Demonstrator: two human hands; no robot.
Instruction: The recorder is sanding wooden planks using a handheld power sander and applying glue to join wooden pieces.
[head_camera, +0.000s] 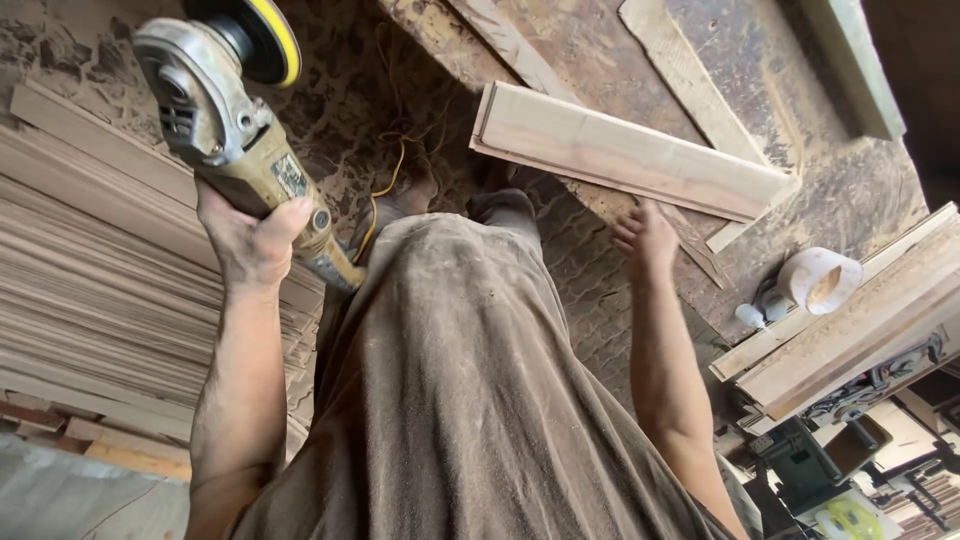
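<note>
Left hand (250, 235) clamped on angle grinder (225, 120), right hand (645, 238) loose, fingers spread – just below wood plank (630, 152)

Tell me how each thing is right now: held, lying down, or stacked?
Angle grinder: held up, gripped by the left hand.
Right hand: open, holding nothing, reaching toward the board.
Wooden board: lying flat on the floor.
Wood strips: stacked in a pile.
</note>
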